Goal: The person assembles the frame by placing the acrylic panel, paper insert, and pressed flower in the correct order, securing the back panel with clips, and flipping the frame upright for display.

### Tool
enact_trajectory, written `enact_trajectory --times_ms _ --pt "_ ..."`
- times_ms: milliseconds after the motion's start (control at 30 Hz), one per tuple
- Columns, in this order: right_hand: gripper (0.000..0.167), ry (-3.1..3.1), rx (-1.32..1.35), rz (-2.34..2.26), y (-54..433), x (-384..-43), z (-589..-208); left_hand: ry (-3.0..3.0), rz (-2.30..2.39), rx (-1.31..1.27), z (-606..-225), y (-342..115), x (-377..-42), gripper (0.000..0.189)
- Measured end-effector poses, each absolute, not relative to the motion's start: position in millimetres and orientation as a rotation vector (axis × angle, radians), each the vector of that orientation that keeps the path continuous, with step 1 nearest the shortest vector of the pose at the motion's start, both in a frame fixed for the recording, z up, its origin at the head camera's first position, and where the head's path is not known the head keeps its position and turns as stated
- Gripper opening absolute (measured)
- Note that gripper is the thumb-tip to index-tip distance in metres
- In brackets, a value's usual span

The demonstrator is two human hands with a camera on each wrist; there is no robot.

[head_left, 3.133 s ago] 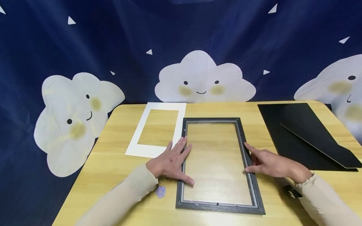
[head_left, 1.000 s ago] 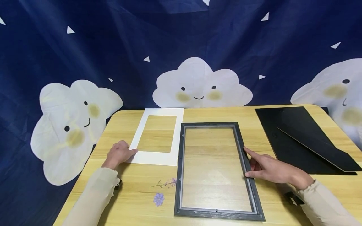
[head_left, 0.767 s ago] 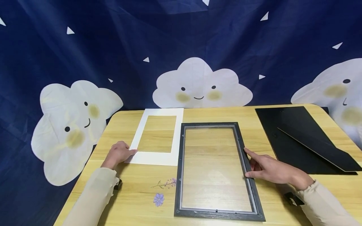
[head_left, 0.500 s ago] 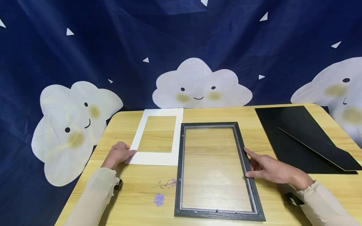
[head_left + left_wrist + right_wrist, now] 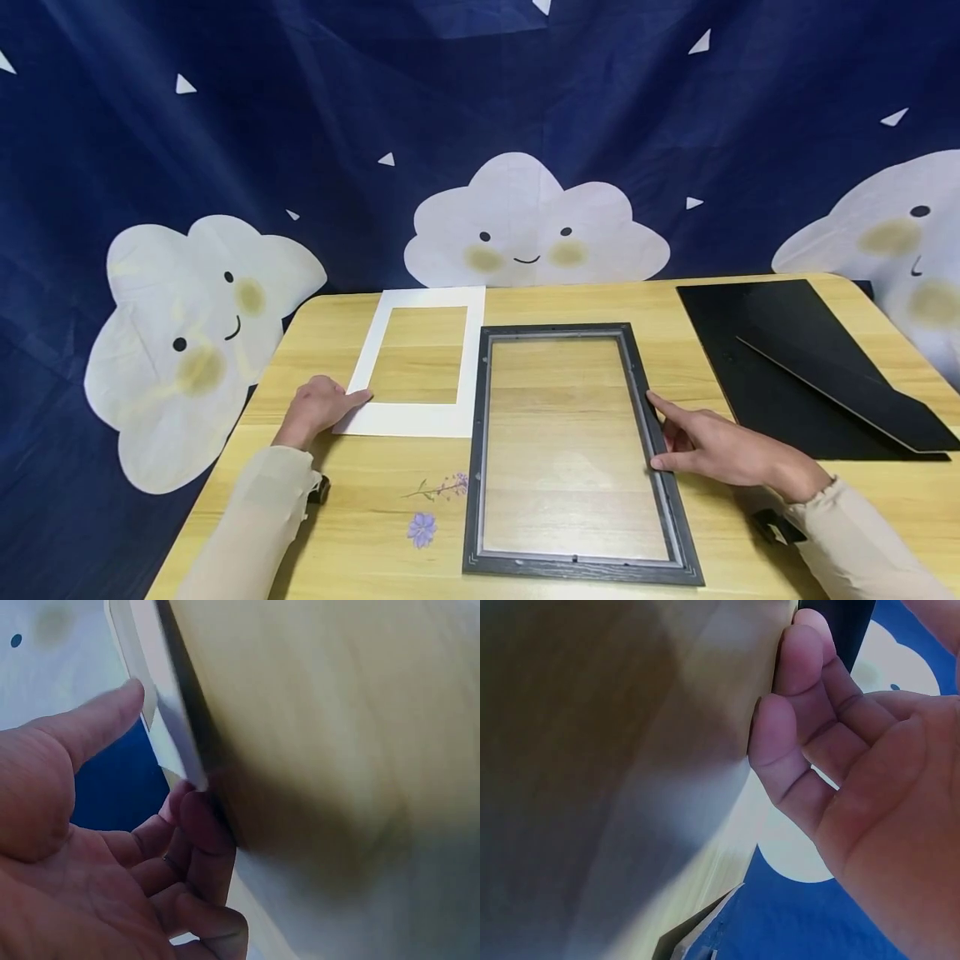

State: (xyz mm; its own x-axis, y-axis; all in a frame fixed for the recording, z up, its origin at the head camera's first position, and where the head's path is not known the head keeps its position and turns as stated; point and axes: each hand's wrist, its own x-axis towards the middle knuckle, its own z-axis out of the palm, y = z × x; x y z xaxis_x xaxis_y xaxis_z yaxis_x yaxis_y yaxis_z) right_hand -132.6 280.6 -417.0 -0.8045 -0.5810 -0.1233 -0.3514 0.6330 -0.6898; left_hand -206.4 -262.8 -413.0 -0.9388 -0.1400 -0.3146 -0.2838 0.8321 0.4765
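Observation:
My left hand pinches the lower left corner of a white mat board with a large rectangular opening. In the left wrist view, the thumb lies on one side of the white mat board and bent fingers meet its corner. My right hand holds the right rail of a black picture frame with index finger and thumb. A clear sheet seems to fill the frame, which lies flat. In the right wrist view, the right hand's other fingertips are bent and touch the wooden table.
A black backing board with a hinged stand flap lies at the right. Left of the frame are a purple flower and a thin flower sprig. The wooden table ends at a blue curtain.
My left hand has left the frame's left rail and taken hold of the mat board's corner, its thumb lately shifting slightly inward. The right hand stays on the frame.

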Motion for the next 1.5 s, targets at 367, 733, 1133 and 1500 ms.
enact_trajectory --times_ms 367,733,1133,1500 --pt "0.092 2.506 -0.736 -0.95 276 -135 -415 2.635 1.212 -0.305 -410 -282 -206 0.044" --pt "0.09 2.528 -0.788 -0.946 284 -132 -416 2.15 1.772 -0.032 -395 -295 -208 0.05" --pt "0.09 2.502 -0.828 -0.97 279 -135 -419 1.891 1.992 0.141 -393 -315 -182 0.018" --pt "0.093 2.496 -0.799 -0.969 282 -134 -418 2.018 1.771 0.3 -398 -284 -173 0.025"
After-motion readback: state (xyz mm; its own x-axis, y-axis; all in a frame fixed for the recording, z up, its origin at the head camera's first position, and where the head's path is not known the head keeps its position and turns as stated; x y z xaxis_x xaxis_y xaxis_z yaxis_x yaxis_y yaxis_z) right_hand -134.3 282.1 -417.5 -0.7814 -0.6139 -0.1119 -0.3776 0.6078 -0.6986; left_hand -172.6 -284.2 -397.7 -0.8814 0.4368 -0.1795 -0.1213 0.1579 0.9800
